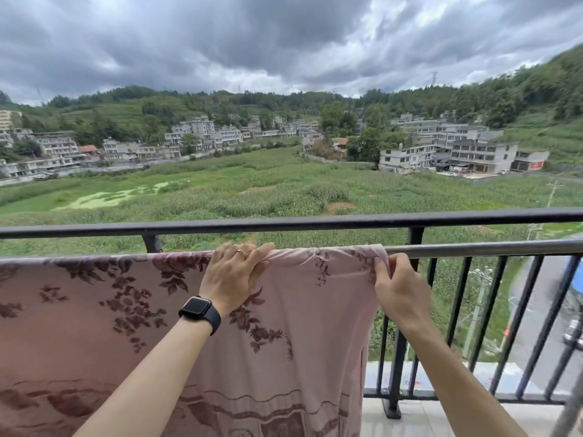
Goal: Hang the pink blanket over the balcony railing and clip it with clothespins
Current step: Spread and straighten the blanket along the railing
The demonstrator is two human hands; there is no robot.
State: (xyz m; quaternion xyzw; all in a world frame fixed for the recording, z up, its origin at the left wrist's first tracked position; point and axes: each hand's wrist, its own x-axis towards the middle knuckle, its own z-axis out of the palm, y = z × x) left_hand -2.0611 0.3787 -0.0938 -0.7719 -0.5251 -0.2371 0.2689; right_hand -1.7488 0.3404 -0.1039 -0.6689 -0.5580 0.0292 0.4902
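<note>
While the pink blanket hangs draped over the lower bar of the balcony railing, filling the lower left and centre of the frame, the left hand, with a black watch on its wrist, curls its fingers over the fabric on that bar. Just right of centre, the right hand pinches the blanket's right edge beside the bar.

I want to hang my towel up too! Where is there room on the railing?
The lower rail is bare right of the right hand. The upper black rail is bare all along. Leftward it is crowded: the pink blanket covers the lower rail, with the left hand holding it there.
</note>
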